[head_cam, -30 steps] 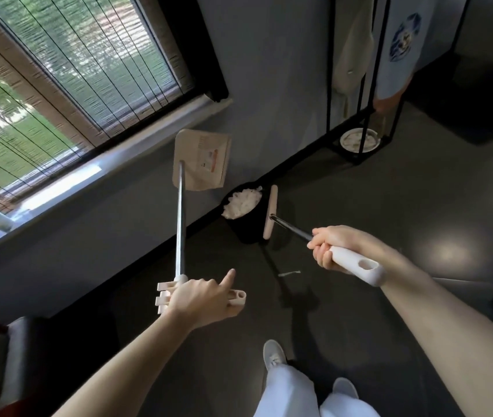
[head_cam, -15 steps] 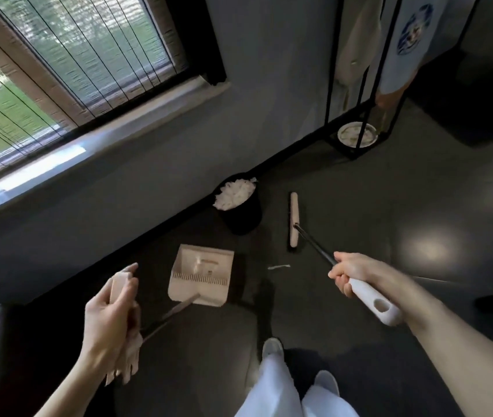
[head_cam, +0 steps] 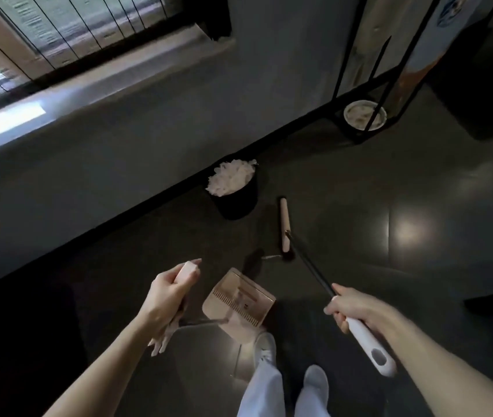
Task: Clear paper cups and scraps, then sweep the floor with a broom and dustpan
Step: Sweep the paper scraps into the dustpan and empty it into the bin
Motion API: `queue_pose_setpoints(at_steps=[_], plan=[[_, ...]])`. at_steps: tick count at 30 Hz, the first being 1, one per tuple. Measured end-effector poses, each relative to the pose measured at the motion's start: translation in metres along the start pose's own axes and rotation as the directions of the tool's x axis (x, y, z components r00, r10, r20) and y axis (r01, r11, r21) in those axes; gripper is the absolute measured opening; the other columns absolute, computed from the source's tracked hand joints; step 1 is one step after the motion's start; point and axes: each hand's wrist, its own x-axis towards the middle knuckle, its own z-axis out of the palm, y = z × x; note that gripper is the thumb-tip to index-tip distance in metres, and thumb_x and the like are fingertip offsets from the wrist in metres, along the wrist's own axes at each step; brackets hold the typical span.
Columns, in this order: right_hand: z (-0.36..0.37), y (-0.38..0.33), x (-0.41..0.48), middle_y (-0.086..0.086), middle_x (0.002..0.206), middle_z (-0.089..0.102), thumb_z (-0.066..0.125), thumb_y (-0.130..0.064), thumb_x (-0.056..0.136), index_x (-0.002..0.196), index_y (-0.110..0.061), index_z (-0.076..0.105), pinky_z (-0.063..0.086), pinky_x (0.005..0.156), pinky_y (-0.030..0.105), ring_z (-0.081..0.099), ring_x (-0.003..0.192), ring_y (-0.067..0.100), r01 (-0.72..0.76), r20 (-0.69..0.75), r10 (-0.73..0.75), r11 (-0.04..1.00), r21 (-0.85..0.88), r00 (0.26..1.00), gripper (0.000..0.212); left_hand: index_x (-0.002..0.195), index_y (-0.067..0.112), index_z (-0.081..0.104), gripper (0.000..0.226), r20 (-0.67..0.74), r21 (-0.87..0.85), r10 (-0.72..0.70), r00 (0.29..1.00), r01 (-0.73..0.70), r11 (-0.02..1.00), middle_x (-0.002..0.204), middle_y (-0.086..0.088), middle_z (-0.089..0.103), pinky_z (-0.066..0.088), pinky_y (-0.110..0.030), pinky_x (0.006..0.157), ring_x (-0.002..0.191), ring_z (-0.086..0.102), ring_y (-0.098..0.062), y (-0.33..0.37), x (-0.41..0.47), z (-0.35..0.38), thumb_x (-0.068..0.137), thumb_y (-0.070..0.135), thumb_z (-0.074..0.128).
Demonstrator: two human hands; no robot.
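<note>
On the floor ahead: a pale scrap (head_cam: 270, 257) lies at the near end of the broom head (head_cam: 284, 224), touching it or just beside it; which, cannot be told.
Key relation: the scrap is forward of both hands and between them, just beyond the dustpan (head_cam: 239, 302); the right hand is the nearer, along the broom shaft.
Broom axis: the head runs away from the person, toward the bin (head_cam: 236, 203); the shaft slants back to the right.
Left hand (head_cam: 170, 291): curled round the dustpan's pink handle top; the pan sits low by a shoe (head_cam: 264, 346).
Right hand (head_cam: 350, 305): wrapped round the broom's white grip.
Bin: black, heaped with white paper, against the wall (head_cam: 118, 145).
Floor (head_cam: 419, 266): dark, glossy; probably smooth enough for a short sweep toward the pan.
Room: sill (head_cam: 118, 76) under blinds; a bowl (head_cam: 356, 115) far right.
</note>
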Motion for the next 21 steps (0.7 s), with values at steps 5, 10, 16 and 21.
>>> queue_pose_setpoints(at_steps=[5,10,16,21], plan=[[0.024,0.012,-0.011,0.002,0.043,0.043,0.045,0.011,0.086,0.151,-0.037,0.018,0.032,0.032,0.017,0.036,0.035,0.008,-0.091,0.073,0.097,0.992,-0.089,0.993,0.085,0.107,0.038,0.068,0.019,-0.005,-0.029,0.015,1.0,-0.015,0.999,0.049,0.002,0.041,0.033,-0.024,0.042,0.043,0.038,-0.014,0.016,0.031,-0.011,0.094,0.042,0.055],[0.013,0.017,-0.052,-0.003,0.041,0.036,0.041,0.007,0.089,0.149,-0.035,0.024,0.028,0.03,0.013,0.032,0.031,0.004,-0.177,0.203,0.211,0.969,-0.173,0.956,0.076,0.099,0.043,0.068,0.032,0.02,-0.068,0.026,0.999,-0.025,0.997,0.047,0.0,0.039,0.031,-0.022,0.042,0.041,0.036,-0.017,0.023,0.025,-0.002,0.075,0.059,0.055],[-0.015,0.03,-0.092,0.0,0.052,0.033,0.04,0.007,0.09,0.149,-0.035,0.021,0.028,0.031,0.014,0.032,0.034,0.005,-0.101,0.178,0.133,0.979,-0.178,0.975,0.076,0.092,0.034,0.068,0.021,-0.04,-0.075,0.048,0.998,-0.051,0.996,0.047,0.003,0.038,0.03,-0.023,0.041,0.041,0.036,-0.015,0.004,-0.014,0.005,0.089,0.051,0.055],[-0.052,0.029,-0.114,0.0,0.049,0.031,0.036,0.01,0.094,0.149,-0.031,0.022,0.026,0.028,0.01,0.03,0.028,0.005,-0.048,0.15,0.042,0.998,0.032,0.988,0.07,0.095,0.033,0.068,0.014,-0.113,-0.023,0.125,0.986,-0.129,0.991,0.046,0.006,0.048,0.034,-0.024,0.038,0.039,0.043,-0.006,0.014,-0.053,0.014,0.095,0.04,0.055]])
